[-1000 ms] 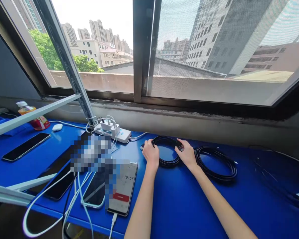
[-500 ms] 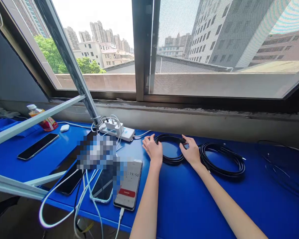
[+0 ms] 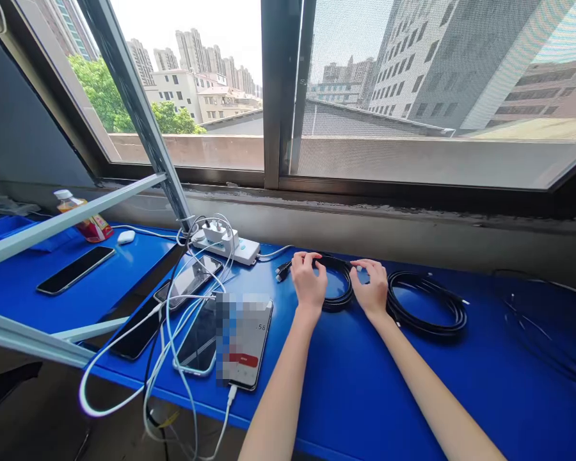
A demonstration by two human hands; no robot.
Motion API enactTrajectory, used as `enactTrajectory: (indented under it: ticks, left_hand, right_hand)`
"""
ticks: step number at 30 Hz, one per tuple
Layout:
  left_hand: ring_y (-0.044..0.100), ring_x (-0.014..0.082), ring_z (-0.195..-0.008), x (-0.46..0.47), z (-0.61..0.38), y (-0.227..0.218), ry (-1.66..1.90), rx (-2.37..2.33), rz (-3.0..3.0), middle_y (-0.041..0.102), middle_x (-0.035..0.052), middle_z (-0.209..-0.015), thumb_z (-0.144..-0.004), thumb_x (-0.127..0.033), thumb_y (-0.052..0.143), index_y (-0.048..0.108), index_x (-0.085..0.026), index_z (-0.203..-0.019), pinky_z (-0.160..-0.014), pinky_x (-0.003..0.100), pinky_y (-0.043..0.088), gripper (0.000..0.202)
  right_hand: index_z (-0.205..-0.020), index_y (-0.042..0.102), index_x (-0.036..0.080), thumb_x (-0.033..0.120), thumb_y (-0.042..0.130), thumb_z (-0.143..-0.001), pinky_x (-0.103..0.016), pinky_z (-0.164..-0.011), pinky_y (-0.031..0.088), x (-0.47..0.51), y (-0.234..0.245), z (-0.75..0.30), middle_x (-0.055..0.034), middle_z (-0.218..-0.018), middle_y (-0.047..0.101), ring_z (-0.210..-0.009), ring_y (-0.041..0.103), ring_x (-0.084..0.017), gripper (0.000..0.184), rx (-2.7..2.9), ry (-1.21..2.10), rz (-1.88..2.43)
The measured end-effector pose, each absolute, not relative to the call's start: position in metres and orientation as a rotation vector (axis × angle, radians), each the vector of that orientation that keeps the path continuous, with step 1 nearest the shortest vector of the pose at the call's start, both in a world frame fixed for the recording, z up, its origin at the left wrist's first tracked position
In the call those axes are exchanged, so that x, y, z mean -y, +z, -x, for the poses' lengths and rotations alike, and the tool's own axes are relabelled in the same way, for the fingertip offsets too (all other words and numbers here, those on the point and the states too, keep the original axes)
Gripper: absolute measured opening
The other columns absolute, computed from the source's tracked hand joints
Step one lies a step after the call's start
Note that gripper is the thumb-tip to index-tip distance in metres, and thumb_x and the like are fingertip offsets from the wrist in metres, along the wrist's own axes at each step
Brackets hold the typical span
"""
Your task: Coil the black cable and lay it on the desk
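Observation:
A coil of black cable (image 3: 338, 301) lies on the blue table (image 3: 365, 384) in front of the window. My left hand (image 3: 308, 282) grips the coil's left side with curled fingers. My right hand (image 3: 373, 287) holds its right side, fingers curled over the cable. The coil looks squeezed narrow between the two hands. Its plug ends (image 3: 282, 269) stick out to the left. A second black cable coil (image 3: 427, 310) lies flat just right of my right hand.
A white power strip (image 3: 226, 246) with chargers sits left of the coil, white cords trailing off the table's front edge. Several phones (image 3: 242, 342) lie at the front left, another phone (image 3: 75, 269) farther left. A drink bottle (image 3: 84, 218) and metal frame bars (image 3: 67, 218) stand at left.
Both hands have come closer together and closed on the coil, pressing it narrower. The left hand went from spread fingers to a grip. The view shifted slightly.

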State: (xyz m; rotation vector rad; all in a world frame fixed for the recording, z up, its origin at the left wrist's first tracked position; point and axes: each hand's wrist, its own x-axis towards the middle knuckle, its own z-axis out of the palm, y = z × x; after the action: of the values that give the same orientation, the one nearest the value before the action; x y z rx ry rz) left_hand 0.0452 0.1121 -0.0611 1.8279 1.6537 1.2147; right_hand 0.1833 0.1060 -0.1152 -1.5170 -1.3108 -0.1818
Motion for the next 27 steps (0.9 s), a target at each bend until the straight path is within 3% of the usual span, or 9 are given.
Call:
enactTrajectory:
  ticks: [4, 11, 21, 27]
  left_hand:
    - [0.060, 0.0204, -0.098, -0.114, -0.049, -0.074, 1.072, -1.606, -1.934, 0.061, 0.0079, -0.101, -0.084, -0.009, 0.047, 0.065, -0.019, -0.097, -0.088, 0.033, 0.045, 0.024]
    - [0.059, 0.0286, -0.098, -0.116, -0.052, -0.085, 0.772, -1.567, -2.131, 0.066, 0.0120, -0.096, -0.079, -0.013, 0.052, 0.066, -0.017, -0.083, -0.089, 0.041, 0.040, 0.015]
    - [0.060, 0.0271, -0.095, -0.117, -0.050, -0.084, 0.646, -1.536, -2.241, 0.068, 0.0087, -0.086, -0.083, -0.017, 0.048, 0.066, -0.021, -0.082, -0.090, 0.040, 0.037, 0.018]
    - [0.060, 0.0235, -0.095, -0.112, -0.048, -0.079, 0.615, -1.525, -2.266, 0.068, 0.0086, -0.089, -0.086, -0.017, 0.050, 0.065, -0.017, -0.085, -0.092, 0.040, 0.038, 0.016]
  right_hand:
    - [-0.074, 0.064, 0.023, 0.028, 0.046, -0.079, -0.042, -0.077, 0.047, -0.095, -0.115, -0.182, -0.0091, -0.082, 0.059, -0.082, 0.055, -0.025, 0.020, 1.324, -0.201, 1.500]
    - [-0.065, 0.065, 0.023, 0.026, 0.047, -0.078, -0.038, -0.072, 0.050, -0.069, -0.118, -0.182, -0.0063, -0.073, 0.058, -0.073, 0.056, -0.022, 0.022, 1.397, -0.169, 1.472]
    - [-0.066, 0.067, 0.021, 0.027, 0.048, -0.078, -0.030, -0.053, 0.046, -0.072, -0.121, -0.186, -0.0053, -0.075, 0.058, -0.056, 0.051, -0.015, 0.023, 1.431, -0.054, 1.488]
    - [-0.064, 0.065, 0.020, 0.029, 0.044, -0.079, -0.028, -0.048, 0.043, -0.073, -0.125, -0.180, -0.0054, -0.078, 0.059, -0.046, 0.044, -0.010, 0.027, 1.411, -0.030, 1.510]
